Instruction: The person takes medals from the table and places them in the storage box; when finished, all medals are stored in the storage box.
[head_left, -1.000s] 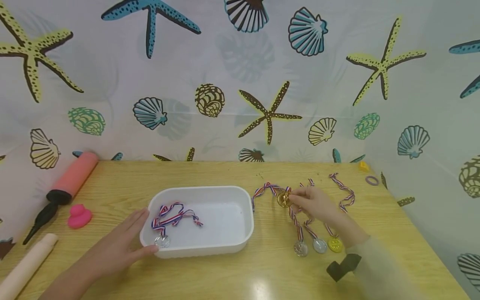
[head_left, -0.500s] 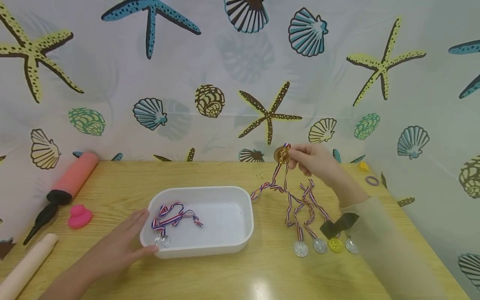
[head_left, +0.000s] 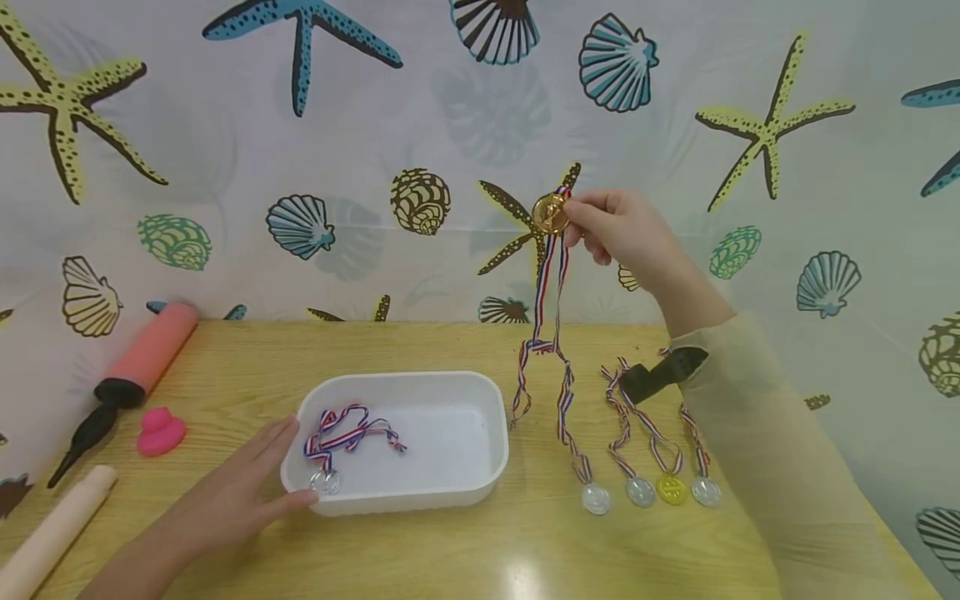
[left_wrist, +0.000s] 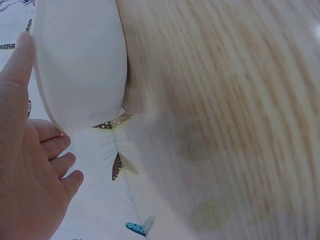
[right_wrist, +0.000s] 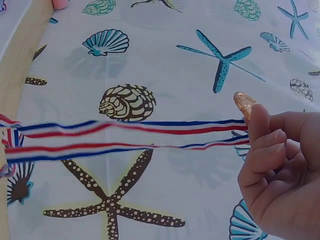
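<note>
Thumb and fingers of my right hand (head_left: pixel 624 237) pinch a gold medal (head_left: pixel 551 214) high above the table's back edge. Its red, white and blue ribbon (right_wrist: pixel 130 127) hangs down and crosses another ribbon (head_left: pixel 564 400), which runs to a silver medal (head_left: pixel 596 498) on the table. My left hand (head_left: pixel 232 487) rests against the left end of a white tray (head_left: pixel 420 502), thumb at the near rim, fingers along the outside. Inside the tray lies a silver medal (head_left: pixel 326 482) with its ribbon bunched up.
Right of the tray lie a silver medal (head_left: pixel 641 491), a yellow-gold medal (head_left: pixel 671 489) and another silver one. At the left are a pink pump (head_left: pixel 153 346), a pink rubber duck-like toy (head_left: pixel 160 432) and a cream roller (head_left: pixel 56 529). A purple ring lay at the back right, now behind my sleeve.
My right hand has lifted the gold medal from the table to high in front of the backdrop, pulling a second ribbon partly up with it. The left hand and tray stay put.
</note>
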